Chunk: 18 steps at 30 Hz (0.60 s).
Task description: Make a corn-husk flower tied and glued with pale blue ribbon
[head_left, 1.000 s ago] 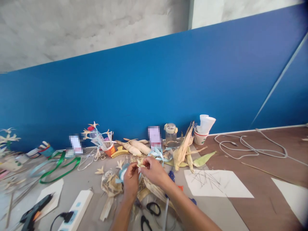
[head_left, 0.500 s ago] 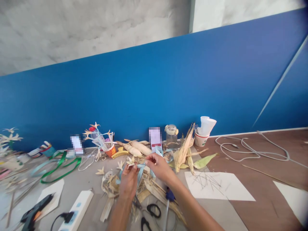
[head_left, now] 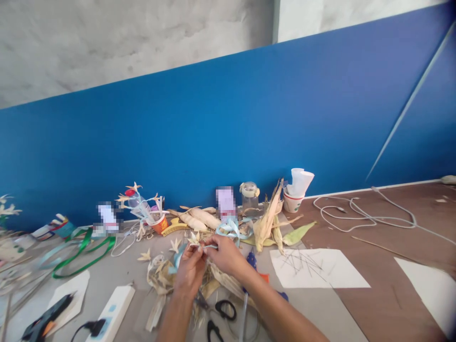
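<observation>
My left hand (head_left: 190, 270) pinches a small pale corn-husk flower (head_left: 194, 239) just below its petals. Close against it, my right hand (head_left: 225, 256) has its fingers closed on a light blue ribbon (head_left: 212, 246) at the flower's base. The ribbon's loops (head_left: 230, 229) spread behind the right hand. Under both hands lies a heap of dried corn husk strips (head_left: 160, 278). Black-handled scissors (head_left: 225, 309) rest near my wrists. A blue tool (head_left: 251, 259) with an orange part is partly hidden by my right forearm.
At left are a black glue gun (head_left: 48, 317), a white power strip (head_left: 113, 311) and green ribbon (head_left: 84, 254). Behind stand a red cup (head_left: 159, 224) with husk flowers, a jar (head_left: 250, 195) and a paper cup (head_left: 294, 202). Thin wires lie on white paper (head_left: 342, 270) at right.
My right hand has moved down and closer to my left fingers, drawing the blue ribbon in at the flower. More of the blue tool and ribbon loops shows. The view has shifted slightly.
</observation>
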### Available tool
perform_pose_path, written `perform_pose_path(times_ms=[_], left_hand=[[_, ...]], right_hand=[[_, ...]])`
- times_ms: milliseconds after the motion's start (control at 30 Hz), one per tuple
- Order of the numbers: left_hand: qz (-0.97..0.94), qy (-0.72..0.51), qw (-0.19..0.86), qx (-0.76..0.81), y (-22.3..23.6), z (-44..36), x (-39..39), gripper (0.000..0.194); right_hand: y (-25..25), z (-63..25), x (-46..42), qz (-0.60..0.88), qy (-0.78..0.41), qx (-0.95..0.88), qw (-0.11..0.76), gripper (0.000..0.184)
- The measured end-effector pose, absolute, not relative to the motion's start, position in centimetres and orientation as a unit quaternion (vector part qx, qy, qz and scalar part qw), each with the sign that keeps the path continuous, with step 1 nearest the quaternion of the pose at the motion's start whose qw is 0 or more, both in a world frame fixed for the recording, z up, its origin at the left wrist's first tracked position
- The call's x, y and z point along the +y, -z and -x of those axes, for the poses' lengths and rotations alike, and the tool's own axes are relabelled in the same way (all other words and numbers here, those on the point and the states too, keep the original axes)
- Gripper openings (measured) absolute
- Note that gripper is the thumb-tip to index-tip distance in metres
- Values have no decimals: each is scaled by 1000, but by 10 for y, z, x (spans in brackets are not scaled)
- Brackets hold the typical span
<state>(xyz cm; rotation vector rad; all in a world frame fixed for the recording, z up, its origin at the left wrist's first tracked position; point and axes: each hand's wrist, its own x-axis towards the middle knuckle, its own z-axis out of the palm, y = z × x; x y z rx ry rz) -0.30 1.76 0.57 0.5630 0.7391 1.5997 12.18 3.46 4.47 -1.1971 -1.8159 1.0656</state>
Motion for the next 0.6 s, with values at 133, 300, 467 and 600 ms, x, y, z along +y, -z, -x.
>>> perform_pose_path(times_ms=[133,300,467,600], left_hand=[[-204,-689,621,313,-7,4,18,18],[-179,-684,637,307,-8,3,18,17],[-175,-661,661,309,-5,1,17,15],[-163,-646,680,306,-3,0,16,14]], right_hand=[[-45,-120,34,495,-396,-690,349,17],[-46,-122,33,452,-431,-687,373,12],[-45,-122,38,471,-488,-641,359,13],[-38,-122,42,478,-525,-609,355,8]])
